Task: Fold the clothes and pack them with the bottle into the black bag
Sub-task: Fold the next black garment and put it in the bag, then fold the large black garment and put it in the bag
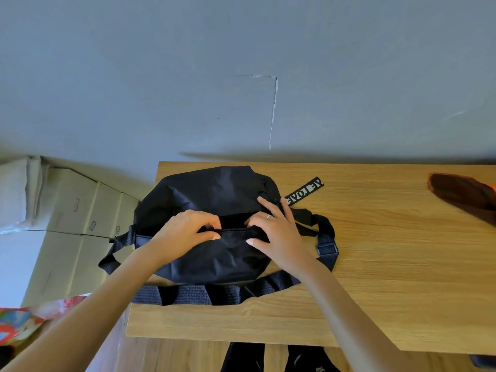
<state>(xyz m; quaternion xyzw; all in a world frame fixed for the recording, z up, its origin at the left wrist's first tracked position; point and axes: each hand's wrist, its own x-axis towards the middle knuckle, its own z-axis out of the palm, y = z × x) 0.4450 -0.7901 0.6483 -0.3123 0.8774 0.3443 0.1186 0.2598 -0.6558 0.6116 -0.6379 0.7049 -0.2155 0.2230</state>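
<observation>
The black bag lies bulging on the left part of the wooden table, its zipper line running across the middle. My left hand pinches the fabric at the zipper line with curled fingers. My right hand grips the bag's near lip to the right of it, thumb on the fabric, other fingers spread over the far side. Black webbing straps trail along the bag's near side and to the right. No clothes or bottle show outside the bag.
A black-and-white lettered tag sticks out at the bag's far right. A dark reddish-brown object lies at the table's right edge. Cardboard boxes stand left of the table. Colourful patterned fabric shows at lower left.
</observation>
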